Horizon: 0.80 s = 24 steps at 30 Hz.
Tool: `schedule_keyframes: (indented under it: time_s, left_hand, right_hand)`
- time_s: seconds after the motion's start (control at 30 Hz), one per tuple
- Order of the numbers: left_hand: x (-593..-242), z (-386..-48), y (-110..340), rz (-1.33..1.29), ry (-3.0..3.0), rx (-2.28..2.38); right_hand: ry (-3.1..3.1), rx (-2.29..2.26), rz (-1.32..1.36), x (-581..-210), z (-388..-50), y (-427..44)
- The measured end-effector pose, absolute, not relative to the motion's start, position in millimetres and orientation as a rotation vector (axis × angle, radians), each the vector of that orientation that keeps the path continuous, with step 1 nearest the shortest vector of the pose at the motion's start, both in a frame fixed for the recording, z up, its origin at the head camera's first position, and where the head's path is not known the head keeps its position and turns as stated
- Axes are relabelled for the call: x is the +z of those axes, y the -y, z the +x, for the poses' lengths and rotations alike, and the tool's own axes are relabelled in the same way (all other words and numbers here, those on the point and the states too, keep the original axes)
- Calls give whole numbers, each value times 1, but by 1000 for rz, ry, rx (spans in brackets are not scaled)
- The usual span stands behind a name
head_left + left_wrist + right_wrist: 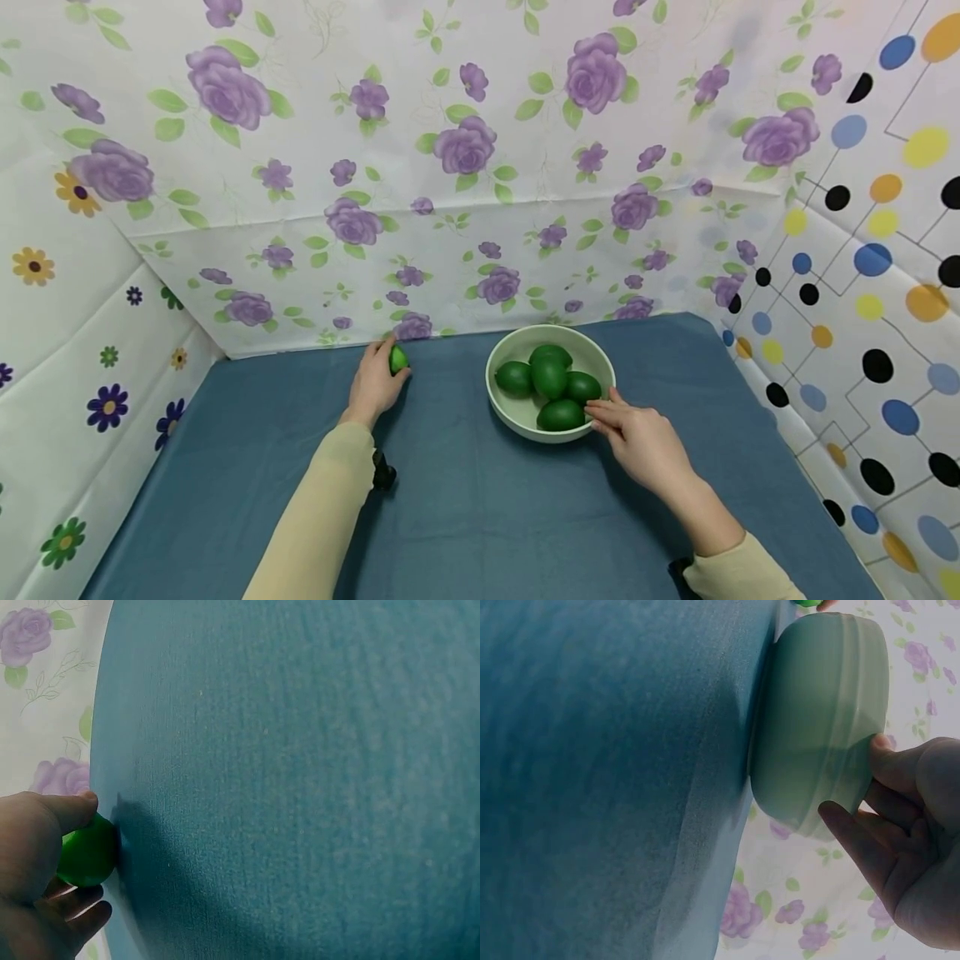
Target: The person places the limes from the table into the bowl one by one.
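Note:
Near the cloth's back edge, my left hand (pixel 375 382) holds a bright green lime (pixel 398 359) between thumb and fingers. The left wrist view shows this lime (pixel 90 853) low against the blue cloth, partly covered by the hand (pixel 34 862). To its right stands a pale green bowl (pixel 517 422) with several darker green limes (pixel 550 378) piled inside. My right hand (pixel 641 437) grips the bowl's right rim. Seen from the right wrist, the bowl's outer wall (pixel 810 727) has the thumb and a finger of that hand (pixel 922 832) against it.
A blue cloth (pixel 465 517) covers the table. Behind it rises a white sheet with purple flowers (pixel 465 150). A dotted sheet (pixel 870 333) bounds the right side, and a flower-patterned sheet (pixel 82 358) the left.

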<state>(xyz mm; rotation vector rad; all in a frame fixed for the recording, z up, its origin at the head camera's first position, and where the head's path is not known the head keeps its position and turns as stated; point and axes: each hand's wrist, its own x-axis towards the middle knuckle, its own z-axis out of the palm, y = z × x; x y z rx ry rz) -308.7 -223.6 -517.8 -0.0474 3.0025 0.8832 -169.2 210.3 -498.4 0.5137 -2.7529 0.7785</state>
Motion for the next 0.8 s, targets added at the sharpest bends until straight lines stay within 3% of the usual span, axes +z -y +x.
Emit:
schedule_keyframes:
  time_s: [0.8]
  left_hand:
    - [-518, -301, 226, -84, -3004, 988]
  right_hand:
    - [2754, 768, 502, -499, -169, -210]
